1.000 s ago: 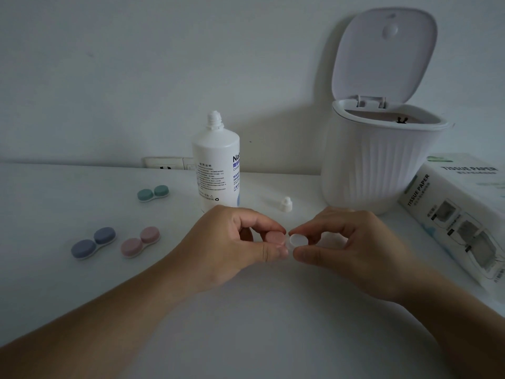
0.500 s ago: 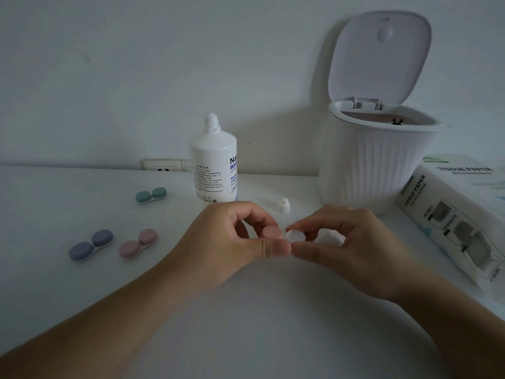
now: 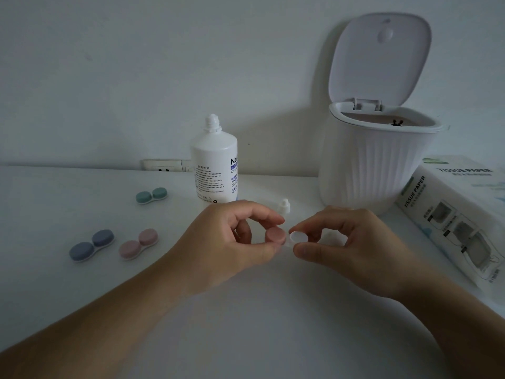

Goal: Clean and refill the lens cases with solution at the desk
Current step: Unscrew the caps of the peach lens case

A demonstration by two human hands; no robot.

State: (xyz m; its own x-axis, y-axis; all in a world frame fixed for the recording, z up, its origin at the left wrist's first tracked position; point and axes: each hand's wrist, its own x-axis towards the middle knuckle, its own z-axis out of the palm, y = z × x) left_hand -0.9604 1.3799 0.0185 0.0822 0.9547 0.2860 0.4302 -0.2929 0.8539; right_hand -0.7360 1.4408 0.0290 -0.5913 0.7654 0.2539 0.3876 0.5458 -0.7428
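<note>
My left hand (image 3: pixel 229 242) pinches the pink cap (image 3: pixel 275 236) of a lens case between thumb and fingers. Beside it my right hand (image 3: pixel 347 247) holds the same case by its open white well (image 3: pixel 297 237), thumb below and forefinger above. The case is held just above the desk, between the two hands. The white solution bottle (image 3: pixel 214 165) stands uncapped behind my left hand, and its small white cap (image 3: pixel 284 205) lies on the desk to its right. Three shut cases lie at the left: green (image 3: pixel 151 195), blue (image 3: pixel 91 244) and pink (image 3: pixel 138 243).
A white ribbed bin (image 3: pixel 374 170) with its lid up stands at the back right. A tissue paper box (image 3: pixel 459 212) lies at the right edge. A wall socket (image 3: pixel 166 166) sits behind the white desk (image 3: pixel 246 324).
My left hand has turned the pink cap slightly, so more of its side shows. Both hands stay in about the same place; the view has shifted a little.
</note>
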